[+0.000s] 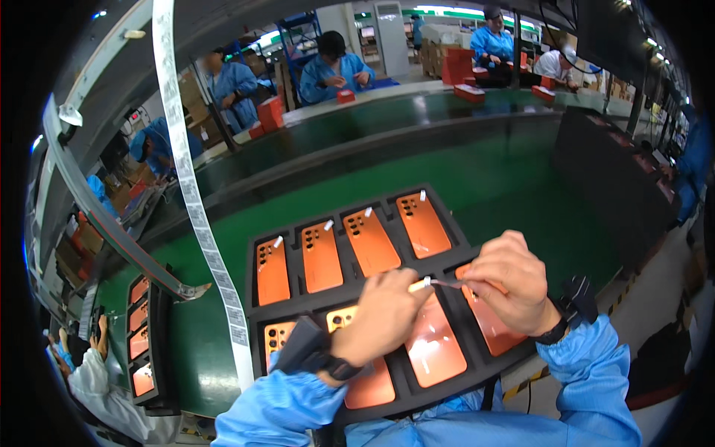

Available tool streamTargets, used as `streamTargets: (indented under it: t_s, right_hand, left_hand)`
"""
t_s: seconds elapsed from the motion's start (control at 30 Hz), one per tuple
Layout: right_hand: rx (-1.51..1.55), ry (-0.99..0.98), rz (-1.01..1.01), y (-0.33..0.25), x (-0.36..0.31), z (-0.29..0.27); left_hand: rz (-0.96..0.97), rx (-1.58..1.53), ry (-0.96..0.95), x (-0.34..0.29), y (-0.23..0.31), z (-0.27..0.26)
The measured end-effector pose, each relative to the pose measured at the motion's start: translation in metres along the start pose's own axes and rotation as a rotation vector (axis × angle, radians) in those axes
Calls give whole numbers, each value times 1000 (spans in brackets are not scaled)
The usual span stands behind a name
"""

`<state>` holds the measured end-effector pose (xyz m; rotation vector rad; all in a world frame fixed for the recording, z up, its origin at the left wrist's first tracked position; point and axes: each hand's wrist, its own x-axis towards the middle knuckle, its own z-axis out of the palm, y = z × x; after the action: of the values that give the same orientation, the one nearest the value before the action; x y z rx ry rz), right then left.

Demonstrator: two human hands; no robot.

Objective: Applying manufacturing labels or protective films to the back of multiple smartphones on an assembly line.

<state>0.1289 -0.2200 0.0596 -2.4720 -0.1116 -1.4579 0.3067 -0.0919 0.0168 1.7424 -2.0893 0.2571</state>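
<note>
A black tray [296,303] in front of me holds two rows of orange phones, their camera sides up. Small white tags sit at the top corners of the far-row phones, such as this phone [372,242]. My left hand [387,309] is over the near row, fingers closed at the top of a phone [436,346], beside a small white tag [427,282]. What its fingertips grip is hidden. My right hand [510,283] pinches a thin, pale strip [450,284] that reaches toward that tag, above the rightmost near phone [503,335].
A long strip of printed labels [197,201] hangs at the left, beside a metal frame arm [112,216]. Another phone tray [153,398] lies on the green belt [499,182] at left. A dark panel [607,175] stands at right. Across the line, people in blue work with red boxes [272,113].
</note>
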Motion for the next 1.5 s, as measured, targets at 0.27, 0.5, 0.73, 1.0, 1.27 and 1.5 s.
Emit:
streamTargets:
  t_s: [0.27, 0.5, 0.73, 1.0, 1.27, 1.5]
  right_hand:
    - [45, 15, 86, 27, -34, 6]
    - [180, 37, 178, 27, -45, 21]
    - [193, 122, 161, 27, -48, 16]
    - [182, 83, 120, 32, -50, 27]
    - [184, 101, 219, 36, -60, 32]
    - [269, 160, 386, 54, -65, 36]
  left_hand:
    - [112, 402, -61, 18, -7, 61]
    - [178, 409, -219, 16, -6, 59]
    - [257, 470, -259, 24, -21, 71]
    - [-274, -1219, -89, 30, -61, 113]
    - [-183, -945, -212, 40, -48, 83]
    - [335, 572, -285, 38, 12, 23]
